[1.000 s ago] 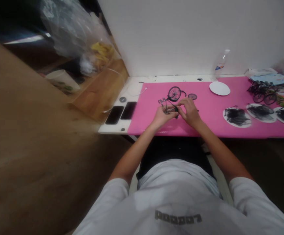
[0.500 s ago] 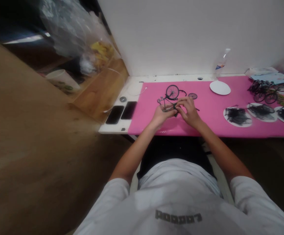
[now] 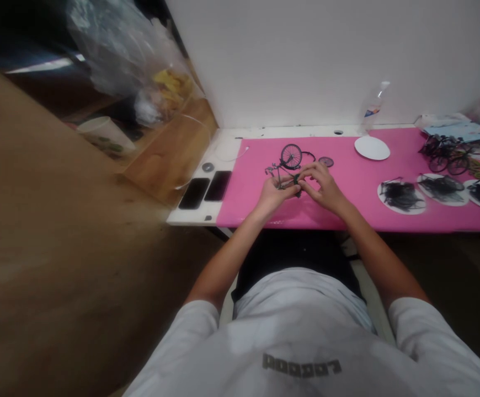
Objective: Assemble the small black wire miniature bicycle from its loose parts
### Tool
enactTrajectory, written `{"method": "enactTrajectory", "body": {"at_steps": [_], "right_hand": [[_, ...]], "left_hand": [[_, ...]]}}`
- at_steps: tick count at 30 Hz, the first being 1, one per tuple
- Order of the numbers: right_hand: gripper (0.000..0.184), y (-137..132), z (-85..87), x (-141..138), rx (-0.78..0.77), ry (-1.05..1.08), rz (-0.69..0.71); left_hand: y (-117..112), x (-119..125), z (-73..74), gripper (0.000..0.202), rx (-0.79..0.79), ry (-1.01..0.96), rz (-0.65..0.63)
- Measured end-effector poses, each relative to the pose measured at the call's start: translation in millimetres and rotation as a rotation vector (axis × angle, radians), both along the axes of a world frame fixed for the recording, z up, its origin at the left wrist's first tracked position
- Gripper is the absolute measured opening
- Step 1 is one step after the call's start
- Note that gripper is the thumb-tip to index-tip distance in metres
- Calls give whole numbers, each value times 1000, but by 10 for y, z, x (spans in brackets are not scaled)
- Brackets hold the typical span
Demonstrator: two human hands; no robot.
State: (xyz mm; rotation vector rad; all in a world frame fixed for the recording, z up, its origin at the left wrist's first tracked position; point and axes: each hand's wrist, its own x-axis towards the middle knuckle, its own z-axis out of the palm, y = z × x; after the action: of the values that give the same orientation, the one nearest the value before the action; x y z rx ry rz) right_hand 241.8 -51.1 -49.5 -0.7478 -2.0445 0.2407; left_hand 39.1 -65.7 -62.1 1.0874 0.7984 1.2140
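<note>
A small model bicycle (image 3: 280, 175) with one spoked wheel (image 3: 291, 156) on it is above the pink mat. My left hand (image 3: 272, 196) is closed around its frame, thumb pointing right. My right hand (image 3: 321, 186) meets it from the other side, with thumb and fingertips bent together at a dark part of the bicycle (image 3: 296, 179). Exactly what the right fingertips pinch is too small to make out. Just beyond the right fingers lies a loose small wheel (image 3: 326, 161). A thin curved black piece (image 3: 309, 155) lies to the left of that wheel.
White plates with black parts (image 3: 402, 196) line the right side, below a bare white plate (image 3: 371, 148). Several model bicycles (image 3: 447, 154) are heaped at far right. A clear bottle (image 3: 373, 110) stands by the wall. Two dark phones (image 3: 194, 193) lie at left.
My right hand has shifted slightly to the right, with its fingertips still at the bicycle. A small dark piece beside it is now covered by that hand. My left hand stays almost still.
</note>
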Motion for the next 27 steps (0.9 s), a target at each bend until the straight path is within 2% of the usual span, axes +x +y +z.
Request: {"method": "enactTrajectory", "body": {"at_steps": [4, 10, 18, 27], "right_hand": [[8, -23, 34, -2, -1, -29, 0], [16, -24, 20, -17, -22, -11, 4], [20, -35, 40, -16, 1, 14, 1], [16, -30, 41, -24, 11, 14, 6]], "left_hand": [[-16, -3, 22, 55, -7, -14, -13], [-3, -39, 56, 52, -17, -67, -77], [0, -45, 39, 55, 9, -55, -68], [-52, -31, 111, 53, 13, -2, -16]]}}
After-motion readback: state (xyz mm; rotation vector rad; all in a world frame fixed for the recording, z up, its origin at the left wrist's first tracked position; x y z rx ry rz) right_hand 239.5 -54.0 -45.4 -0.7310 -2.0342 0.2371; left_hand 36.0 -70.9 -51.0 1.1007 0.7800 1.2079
